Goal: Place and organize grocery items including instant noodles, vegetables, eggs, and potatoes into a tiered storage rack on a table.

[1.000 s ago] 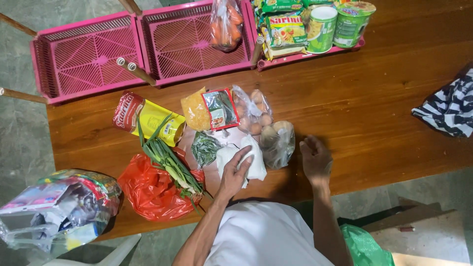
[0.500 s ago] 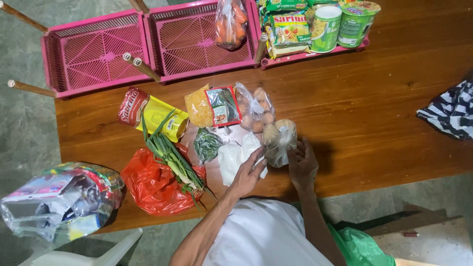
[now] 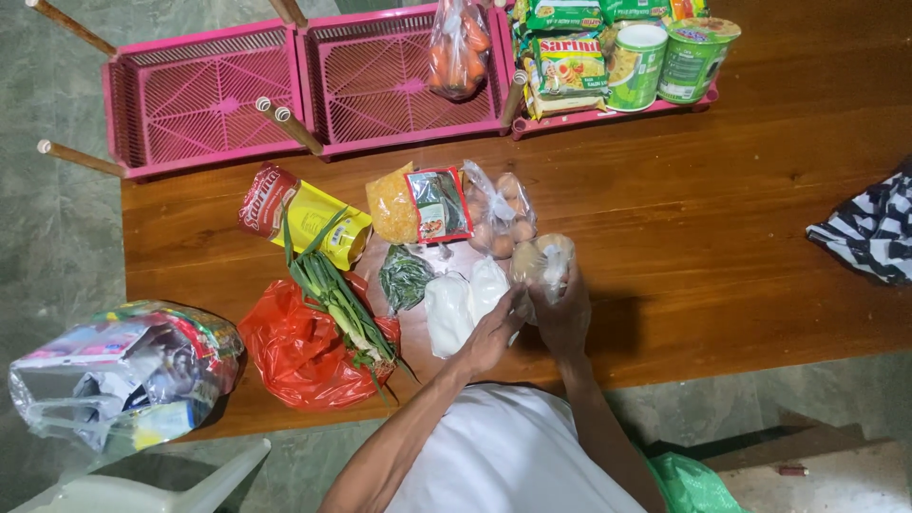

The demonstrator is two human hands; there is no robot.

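My right hand [image 3: 567, 318] grips a clear bag of pale round vegetables [image 3: 543, 258] and holds it just above the wooden table [image 3: 722, 237]. My left hand [image 3: 486, 334] lies on two white filled bags [image 3: 461, 302], its fingertips reaching the bottom of the clear bag. Whether it grips anything is hidden. A clear bag of eggs [image 3: 502, 217] lies just behind the hands. Beside it are an orange-yellow packet [image 3: 418, 204] and a small bag of green chillies [image 3: 406, 277].
Spring onions [image 3: 337, 294] lie over a red plastic bag [image 3: 299, 351], with a yellow and red packet [image 3: 304, 217] behind. Pink crates [image 3: 209, 90] at the far edge hold a bag of carrots [image 3: 458, 47], noodle packs [image 3: 568, 62] and cups [image 3: 665, 57]. Striped cloth [image 3: 869, 228] lies right; a stuffed bag [image 3: 123, 366] left.
My right hand moved left from the bare table to the clear bag of round vegetables and took hold of it. My left hand shifted right toward that bag.
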